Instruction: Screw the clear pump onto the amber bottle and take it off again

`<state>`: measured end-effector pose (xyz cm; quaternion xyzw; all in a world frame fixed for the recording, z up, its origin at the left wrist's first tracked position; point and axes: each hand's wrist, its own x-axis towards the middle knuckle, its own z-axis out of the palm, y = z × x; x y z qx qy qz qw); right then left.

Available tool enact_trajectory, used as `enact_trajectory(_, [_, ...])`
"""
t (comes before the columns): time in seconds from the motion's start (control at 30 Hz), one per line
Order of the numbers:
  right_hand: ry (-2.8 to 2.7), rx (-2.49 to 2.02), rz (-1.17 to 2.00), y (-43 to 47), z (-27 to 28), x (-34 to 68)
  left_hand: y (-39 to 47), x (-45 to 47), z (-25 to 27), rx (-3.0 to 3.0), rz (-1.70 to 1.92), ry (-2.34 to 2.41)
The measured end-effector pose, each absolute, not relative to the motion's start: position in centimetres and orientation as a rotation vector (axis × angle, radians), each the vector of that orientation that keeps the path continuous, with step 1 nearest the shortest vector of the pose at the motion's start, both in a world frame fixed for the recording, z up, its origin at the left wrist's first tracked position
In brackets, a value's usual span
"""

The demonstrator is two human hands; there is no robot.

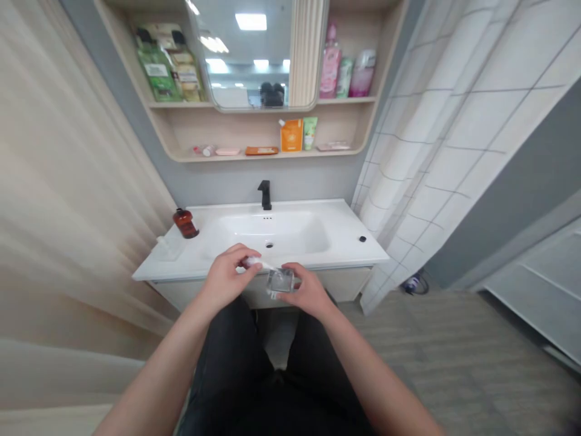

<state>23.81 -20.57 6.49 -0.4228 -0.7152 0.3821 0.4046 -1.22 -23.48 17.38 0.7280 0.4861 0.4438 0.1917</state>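
Observation:
Both my hands are close together just in front of the washbasin [290, 227]. My left hand [230, 270] pinches a small white piece [252, 261], whose thin pale end points towards a clear, square-sided container [281, 280]. I cannot make out the white piece's exact kind. Fingers and thumb of my right hand [305, 287] grip the container from its right side. The thin end is at the container's upper edge; whether it goes inside is too blurred to tell. A small black cap [362, 239] lies on the right of the counter.
An amber bottle [185, 223] and a clear pump bottle [167, 247] stand on the counter's left. Behind the basin rises a black faucet [265, 195]. Above, a mirror cabinet [272, 157] holds several bottles, an orange pouch [291, 135] and a green tube [309, 133]. Curtains [82, 181] hang at left.

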Motion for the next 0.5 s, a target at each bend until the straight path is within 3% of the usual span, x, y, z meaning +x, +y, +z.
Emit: enact_trajectory(0.5, [-1.824, -1.102, 0.912, -20.8, 6.2, 23.8, -23.5, 0.2, 18.0, 2.263, 1.065, 1.380])
